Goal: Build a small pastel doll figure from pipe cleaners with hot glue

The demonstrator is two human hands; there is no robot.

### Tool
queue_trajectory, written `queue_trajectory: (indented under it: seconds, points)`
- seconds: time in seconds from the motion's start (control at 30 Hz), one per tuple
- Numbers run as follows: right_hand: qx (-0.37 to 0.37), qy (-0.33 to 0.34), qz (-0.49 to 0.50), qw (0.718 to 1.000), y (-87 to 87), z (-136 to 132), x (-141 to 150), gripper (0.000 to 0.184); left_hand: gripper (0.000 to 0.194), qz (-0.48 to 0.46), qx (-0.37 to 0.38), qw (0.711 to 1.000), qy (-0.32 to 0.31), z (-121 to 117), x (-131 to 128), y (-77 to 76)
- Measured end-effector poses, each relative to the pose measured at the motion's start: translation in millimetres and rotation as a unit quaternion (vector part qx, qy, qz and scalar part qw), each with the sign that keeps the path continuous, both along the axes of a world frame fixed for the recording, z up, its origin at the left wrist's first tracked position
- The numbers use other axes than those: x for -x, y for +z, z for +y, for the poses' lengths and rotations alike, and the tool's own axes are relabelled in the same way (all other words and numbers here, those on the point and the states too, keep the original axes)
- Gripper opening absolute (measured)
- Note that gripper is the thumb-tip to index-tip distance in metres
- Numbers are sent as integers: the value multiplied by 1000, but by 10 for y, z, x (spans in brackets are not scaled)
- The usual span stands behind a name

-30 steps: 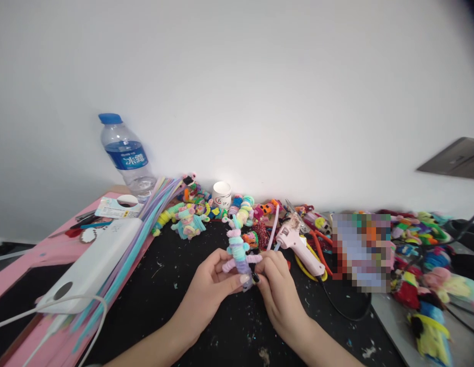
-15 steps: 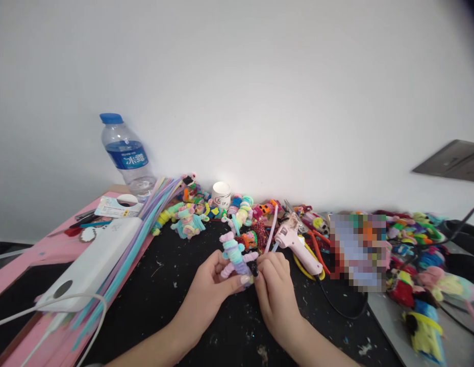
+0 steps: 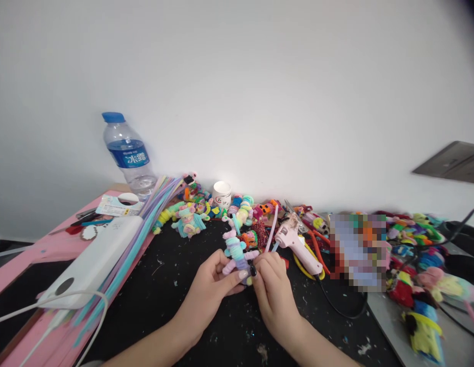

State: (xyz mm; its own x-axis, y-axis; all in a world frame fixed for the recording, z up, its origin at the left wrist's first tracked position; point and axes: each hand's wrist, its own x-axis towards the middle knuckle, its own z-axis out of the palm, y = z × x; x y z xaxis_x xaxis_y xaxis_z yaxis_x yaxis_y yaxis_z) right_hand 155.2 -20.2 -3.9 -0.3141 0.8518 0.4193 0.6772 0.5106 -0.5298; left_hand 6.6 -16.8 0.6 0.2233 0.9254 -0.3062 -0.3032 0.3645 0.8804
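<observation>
A small pipe-cleaner doll [image 3: 235, 252] in pink, blue and lilac is held upright above the black work surface [image 3: 175, 295]. My left hand [image 3: 209, 283] grips its lower body between thumb and fingers. From the right, my right hand [image 3: 273, 285] pinches at the doll's lower side, fingers curled; whatever lies inside that pinch is mostly hidden. Just beyond the right hand rests a pale pink glue gun [image 3: 298, 244], its clear stick pointing toward the knuckles. A thin pink stick [image 3: 272, 228] stands out behind that hand.
On the left lie a bundle of pastel pipe cleaners [image 3: 133, 270], a white power bank [image 3: 93, 265] with a cable and a water bottle [image 3: 127, 153]. Along the wall are a paper cup [image 3: 222, 194] and several fuzzy dolls. Orange-handled pliers [image 3: 318, 247] and a pixelated patch are at right.
The doll has turned a little and shifted slightly right in my left hand. My right hand has moved very slightly left, still pinching at its lower side.
</observation>
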Motion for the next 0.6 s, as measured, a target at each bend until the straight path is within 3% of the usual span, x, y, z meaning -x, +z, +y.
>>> queue_trajectory:
  seconds: [0.4, 0.6]
  points:
    - [-11, -7, -31, 999, -8, 18, -7, 22, 22, -14, 17, 1000, -7, 6, -5, 18]
    - [-1, -3, 16, 1000, 48, 37, -32, 24, 28, -17, -38, 999, -13, 24, -9, 43]
